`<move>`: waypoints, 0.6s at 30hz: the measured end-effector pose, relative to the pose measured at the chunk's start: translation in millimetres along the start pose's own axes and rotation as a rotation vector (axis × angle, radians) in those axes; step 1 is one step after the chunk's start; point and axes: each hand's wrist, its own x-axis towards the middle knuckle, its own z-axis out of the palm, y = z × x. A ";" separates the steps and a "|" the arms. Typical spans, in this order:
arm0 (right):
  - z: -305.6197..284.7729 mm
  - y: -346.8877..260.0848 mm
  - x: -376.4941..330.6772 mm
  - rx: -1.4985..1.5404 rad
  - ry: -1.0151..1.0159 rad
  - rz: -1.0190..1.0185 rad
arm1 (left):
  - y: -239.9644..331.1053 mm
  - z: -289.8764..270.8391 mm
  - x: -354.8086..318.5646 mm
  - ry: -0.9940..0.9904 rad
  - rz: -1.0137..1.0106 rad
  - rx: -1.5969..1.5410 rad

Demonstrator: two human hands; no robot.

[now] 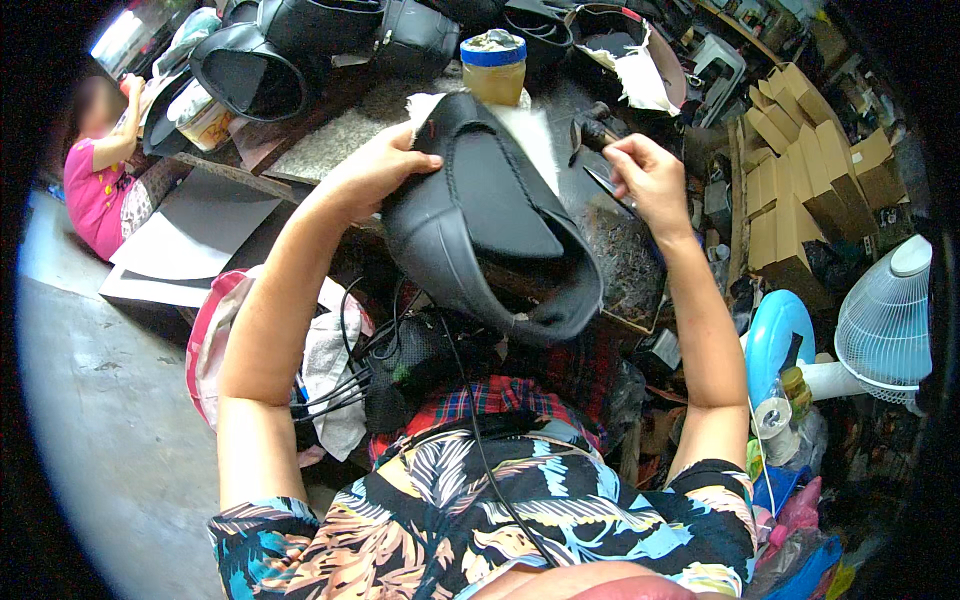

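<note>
The left hand (375, 170) clasps the black shoe upper (490, 225) at the table's near edge; the right hand's (650, 178) grip is closed on a small tool (597, 133). Seemingly mid-gluing, the next stroke needs the upper held steady.

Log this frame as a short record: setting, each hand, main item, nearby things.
setting: cluttered workbench, seen from above
left hand: grips the upper edge of a black shoe upper
right hand: closed on a dark-handled tool, beside the upper
nearby: jar with blue lid, cardboard boxes, white fan
other person: seated at far left in a pink top
</note>
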 end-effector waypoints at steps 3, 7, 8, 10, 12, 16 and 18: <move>-37.1 -14.9 -24.3 -0.607 0.003 0.008 | -10.4 -11.4 -0.1 -0.019 0.003 0.049; -70.8 -32.0 -65.8 -1.215 -0.141 0.048 | -13.8 -13.6 -2.1 0.006 0.014 0.070; -73.2 -32.8 -72.2 -1.311 -0.167 0.063 | -11.4 -13.1 -1.1 0.006 0.037 0.087; -72.8 -30.5 -80.0 -1.247 -0.250 0.074 | -5.7 -10.2 -0.7 0.004 0.106 0.104; -72.3 -26.7 -80.7 -1.167 -0.263 0.102 | -0.5 -6.5 -4.8 0.048 0.088 0.075; -80.1 -21.1 -78.4 -1.124 -0.274 0.171 | 7.0 -4.4 -21.6 0.145 0.195 -0.154; -82.4 -18.7 -83.0 -0.866 -0.234 0.132 | 9.2 -7.3 -30.8 0.187 0.218 -0.215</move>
